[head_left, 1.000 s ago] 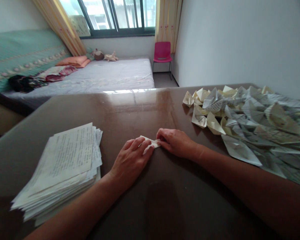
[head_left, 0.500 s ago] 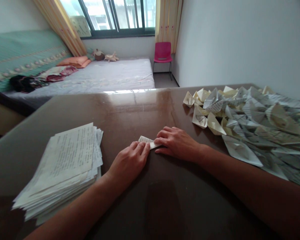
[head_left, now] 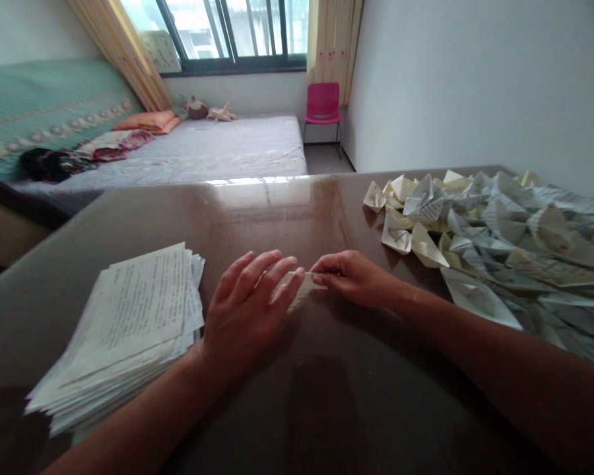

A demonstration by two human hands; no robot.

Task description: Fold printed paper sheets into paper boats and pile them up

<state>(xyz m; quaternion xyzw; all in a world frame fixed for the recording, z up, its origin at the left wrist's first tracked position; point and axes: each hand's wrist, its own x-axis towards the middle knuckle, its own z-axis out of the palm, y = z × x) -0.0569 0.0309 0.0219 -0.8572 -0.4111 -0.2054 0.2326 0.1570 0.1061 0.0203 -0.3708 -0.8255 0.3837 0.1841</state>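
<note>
A small folded piece of paper (head_left: 304, 288) is between my two hands, just above the middle of the brown table (head_left: 257, 224). My right hand (head_left: 354, 277) pinches its right end between thumb and fingers. My left hand (head_left: 257, 297) is raised at its left side with the fingers apart, partly covering the paper; whether a fingertip touches it I cannot tell. To the left lies a stack of printed sheets (head_left: 129, 310). On the right spreads a heap of folded paper boats (head_left: 428, 245), some white and some yellowish.
Past the table's far edge stands a bed (head_left: 237, 142) with folded orange bedding (head_left: 146, 122) and soft toys. A pink chair (head_left: 323, 103) is by the wall under the curtain. A white wall (head_left: 475, 86) borders the right side.
My left hand has lifted off the paper and its fingers have spread. My right hand has gone from lying flat on the paper to pinching its end, and the paper has turned.
</note>
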